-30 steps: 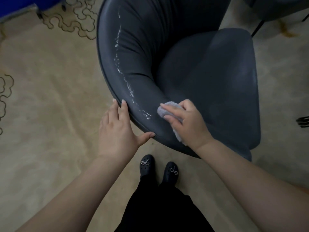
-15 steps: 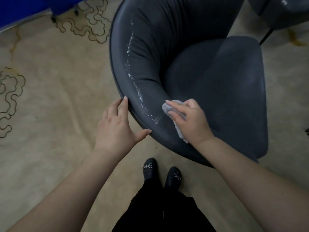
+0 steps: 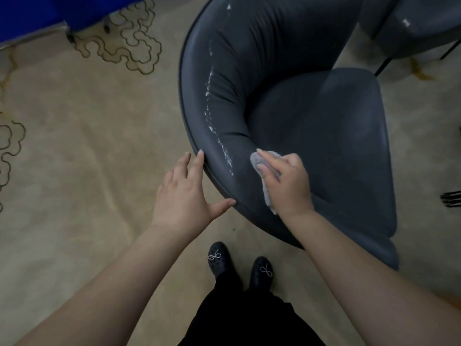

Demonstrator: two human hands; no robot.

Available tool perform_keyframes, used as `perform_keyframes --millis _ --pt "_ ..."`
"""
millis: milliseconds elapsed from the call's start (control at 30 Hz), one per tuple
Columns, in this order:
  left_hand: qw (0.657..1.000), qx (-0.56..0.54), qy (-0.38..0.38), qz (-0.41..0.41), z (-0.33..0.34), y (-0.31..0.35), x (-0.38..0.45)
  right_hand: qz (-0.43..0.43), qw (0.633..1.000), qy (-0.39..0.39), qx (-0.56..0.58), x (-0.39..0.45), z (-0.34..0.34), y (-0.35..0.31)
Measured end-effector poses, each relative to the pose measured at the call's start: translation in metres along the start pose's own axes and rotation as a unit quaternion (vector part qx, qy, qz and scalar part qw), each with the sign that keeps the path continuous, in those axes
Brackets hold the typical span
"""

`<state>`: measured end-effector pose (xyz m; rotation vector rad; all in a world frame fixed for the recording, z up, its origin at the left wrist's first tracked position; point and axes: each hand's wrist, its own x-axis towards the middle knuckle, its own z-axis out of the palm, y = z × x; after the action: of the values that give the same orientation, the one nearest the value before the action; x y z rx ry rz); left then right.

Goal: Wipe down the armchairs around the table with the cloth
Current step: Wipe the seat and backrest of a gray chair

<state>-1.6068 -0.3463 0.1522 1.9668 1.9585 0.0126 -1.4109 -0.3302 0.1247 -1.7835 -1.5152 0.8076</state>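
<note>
View from the head camera, looking down. At far left, a beige carpet [image 3: 74, 158] with looping dark outline motifs covers the floor; a blue object [image 3: 30, 13] occupies the upper left corner. The left hand [image 3: 185, 196] lies flat and open against the outer rim of the armchair [image 3: 324, 136], fingers spread, thumb extended along the rim's lower edge; its grip holds nothing. The armchair, dark grey and leather-like, has a curved backrest running from the upper centre down to the lower right, with the seat opening toward the right. A trail of white flecks [image 3: 212, 108] runs lengthwise along the crest of the backrest, ending just left of the cloth. The cloth [image 3: 262, 168], pale grey and fluffy, is pressed on the top of the backrest beneath the right hand [image 3: 287, 183]; its long axis runs from the fingertips back toward the wrist, one end protruding past the fingers, the other hanging below the palm. The right hand's grip is closed over the cloth. Below, two black shoes [image 3: 239, 265] bear bow-shaped trims. A second dark armchair [image 3: 419, 23] stands at upper right. No legible writing or brand appears.
</note>
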Motion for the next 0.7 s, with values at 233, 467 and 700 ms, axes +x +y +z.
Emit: perform_keyframes --millis 233,467,700 --pt "1.000 0.000 -0.010 0.008 -0.006 -0.007 0.017 -0.210 0.971 -0.087 -0.073 0.006 0.022 -0.026" --pt "1.000 -0.011 -0.014 0.021 -0.003 -0.009 0.024 0.000 1.000 0.024 0.005 0.041 0.019 -0.024" --pt "0.997 -0.073 -0.011 0.019 -0.004 -0.020 0.034 -0.159 0.984 -0.072 -0.031 0.052 0.044 -0.039"
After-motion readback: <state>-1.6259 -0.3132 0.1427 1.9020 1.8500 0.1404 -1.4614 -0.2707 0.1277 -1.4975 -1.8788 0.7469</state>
